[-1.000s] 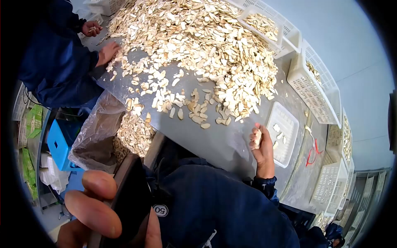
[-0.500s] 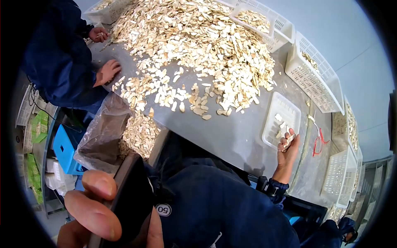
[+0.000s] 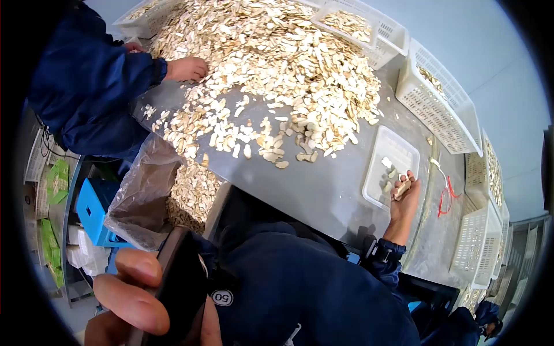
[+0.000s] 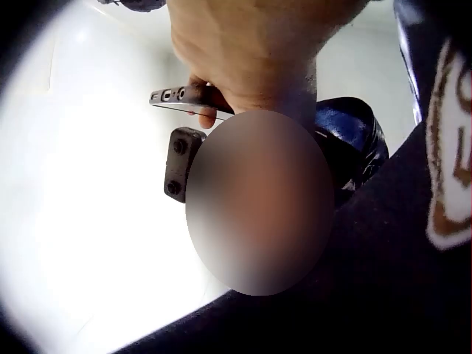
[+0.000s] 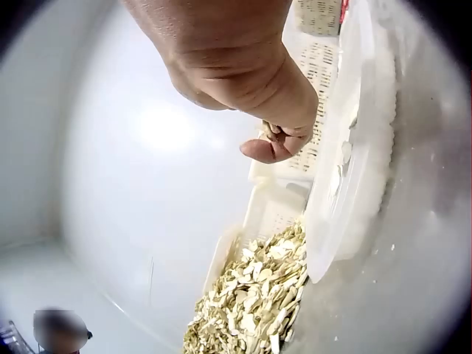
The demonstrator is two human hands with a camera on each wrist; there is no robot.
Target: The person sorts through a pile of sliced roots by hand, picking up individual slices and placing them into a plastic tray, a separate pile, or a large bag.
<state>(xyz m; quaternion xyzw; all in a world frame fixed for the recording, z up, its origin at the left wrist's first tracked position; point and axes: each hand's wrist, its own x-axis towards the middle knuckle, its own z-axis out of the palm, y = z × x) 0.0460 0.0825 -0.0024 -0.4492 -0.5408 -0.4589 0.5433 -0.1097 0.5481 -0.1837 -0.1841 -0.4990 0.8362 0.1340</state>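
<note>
My left hand [image 3: 135,300], close to the camera at the lower left of the head view, grips a dark phone [image 3: 176,282]. The phone's edge with its ports shows in the left wrist view beyond the hand [image 4: 251,51]. On the other side, my right hand [image 3: 406,202] holds a few pale dried slices [image 3: 403,187] in curled fingers. It is at the right edge of a shallow white tray [image 3: 398,144], where several slices lie. In the right wrist view, the fingers mostly hide what the hand [image 5: 251,81] holds.
A big heap of slices [image 3: 259,63] covers the far part of the metal table [image 3: 323,190]. White baskets [image 3: 424,109] line its far and right sides. Red string [image 3: 444,196] lies right of the tray. At left, another person's hand [image 3: 187,69] touches the heap above a plastic-lined bin [image 3: 138,202].
My right hand has moved right from the table's front to the tray, holding slices. The other person's hand has gone to the heap. My left hand still grips the phone.
</note>
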